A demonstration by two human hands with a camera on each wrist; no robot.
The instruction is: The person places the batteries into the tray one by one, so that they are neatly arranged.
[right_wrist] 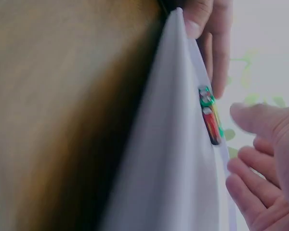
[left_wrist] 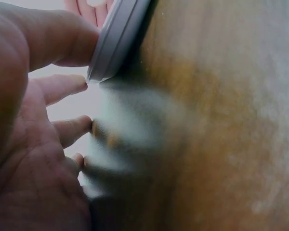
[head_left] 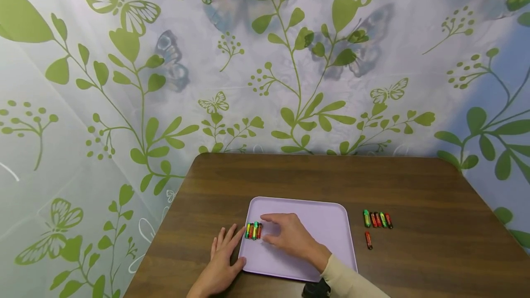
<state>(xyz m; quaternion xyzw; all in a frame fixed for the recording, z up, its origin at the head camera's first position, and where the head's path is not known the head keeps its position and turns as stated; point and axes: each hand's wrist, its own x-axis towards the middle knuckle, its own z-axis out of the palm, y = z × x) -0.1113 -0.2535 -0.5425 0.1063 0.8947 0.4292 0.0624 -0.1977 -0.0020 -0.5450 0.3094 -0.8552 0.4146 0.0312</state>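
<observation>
A row of several small red and green batteries [head_left: 254, 231] lies side by side at the left edge of a light purple tray [head_left: 323, 224]. My right hand [head_left: 291, 237] hovers over the tray just right of that row, thumb and fingers apart with nothing between them. In the right wrist view the batteries [right_wrist: 211, 120] sit beyond its fingertips, close to the tray's rim. My left hand [head_left: 221, 261] is at the tray's left side with its fingers spread, the thumb against the rim. The left wrist view shows that thumb touching the tray edge [left_wrist: 118, 41].
On the brown wooden table [head_left: 414, 261], right of the tray, stands another row of red and green batteries [head_left: 377, 219]. A single red battery [head_left: 368, 240] lies nearer the front. Behind the table hangs a leaf-and-butterfly patterned curtain [head_left: 232, 114].
</observation>
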